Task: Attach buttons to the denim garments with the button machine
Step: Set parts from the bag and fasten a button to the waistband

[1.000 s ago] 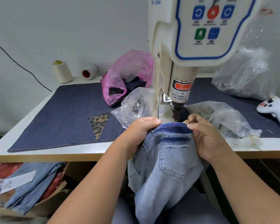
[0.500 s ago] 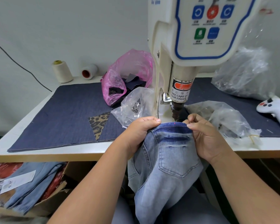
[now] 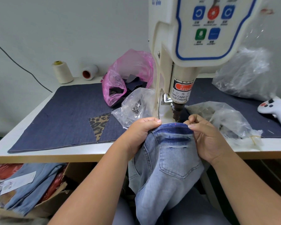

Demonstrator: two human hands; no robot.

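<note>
Light blue denim jeans point(image 3: 167, 161) hang off the table's front edge, their darker waistband up under the punch point(image 3: 177, 111) of the white button machine point(image 3: 182, 54). My left hand point(image 3: 139, 132) grips the waistband's left end. On the right end my right hand point(image 3: 203, 135) pinches the band with curled fingers. A small red light dot shows on the waistband between the hands. A clear bag of metal buttons point(image 3: 135, 108) lies just left of the machine.
A dark denim mat point(image 3: 63, 116) with a leopard-print patch covers the table. A pink bag of scraps point(image 3: 128, 78), two thread cones point(image 3: 62, 72), clear plastic bags point(image 3: 230, 117) and a white controller point(image 3: 276, 109) lie around. A cardboard box of jeans point(image 3: 28, 189) sits below left.
The machine's punch has risen slightly off the waistband. Both hands keep their hold in nearly the same place.
</note>
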